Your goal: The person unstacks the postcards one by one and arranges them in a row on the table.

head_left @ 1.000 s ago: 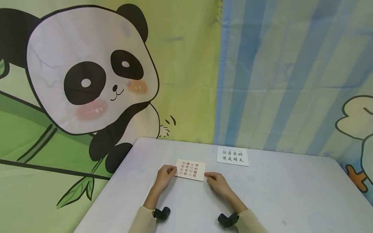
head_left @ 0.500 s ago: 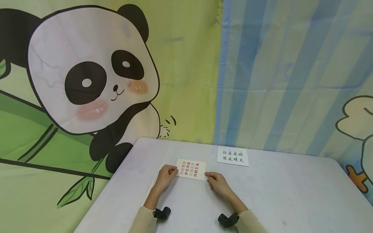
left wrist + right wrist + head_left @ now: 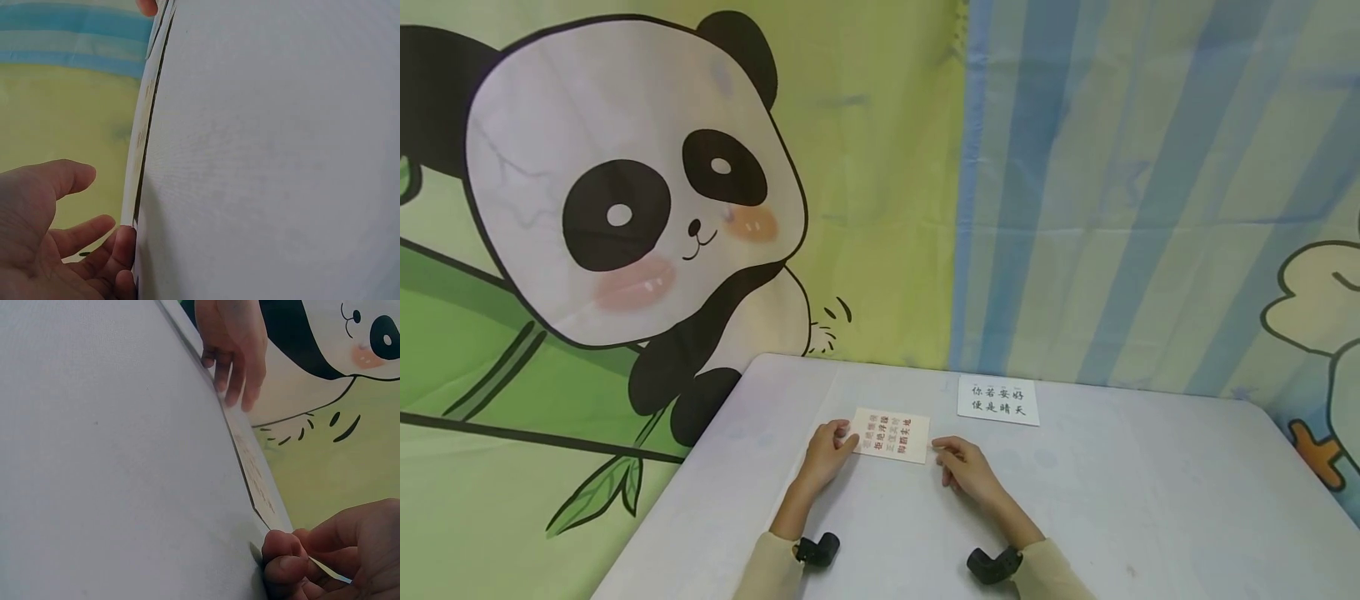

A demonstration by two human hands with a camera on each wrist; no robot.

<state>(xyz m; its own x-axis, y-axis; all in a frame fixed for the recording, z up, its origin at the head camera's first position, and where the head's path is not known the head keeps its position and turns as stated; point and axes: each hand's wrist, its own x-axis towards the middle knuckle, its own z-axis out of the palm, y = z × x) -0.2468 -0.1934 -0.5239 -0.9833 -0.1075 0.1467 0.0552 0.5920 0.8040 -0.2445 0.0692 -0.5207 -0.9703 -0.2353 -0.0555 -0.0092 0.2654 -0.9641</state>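
A cream card (image 3: 891,435) with lines of reddish and grey characters lies on the table in the head view. At its left edge is my left hand (image 3: 826,454), fingers at the card's border. In the left wrist view this hand (image 3: 56,231) has its thumb held apart from the other fingers, which are by the card's end (image 3: 139,150). My right hand (image 3: 968,471), loosely bent and holding nothing visible, is just right of the card, a small gap between them. The right wrist view shows the right hand (image 3: 337,550) beyond the card's near end (image 3: 250,462).
Farther back and to the right, a white card (image 3: 997,400) with two lines of black characters lies near the rear edge of the pale table (image 3: 1120,492). Behind the table hangs a cloth (image 3: 880,208) printed with a panda, bamboo and blue stripes.
My right hand has drawn slightly right, off the cream card's edge. The left thumb has lifted away from its fingers. The cream card stays nearly where it was.
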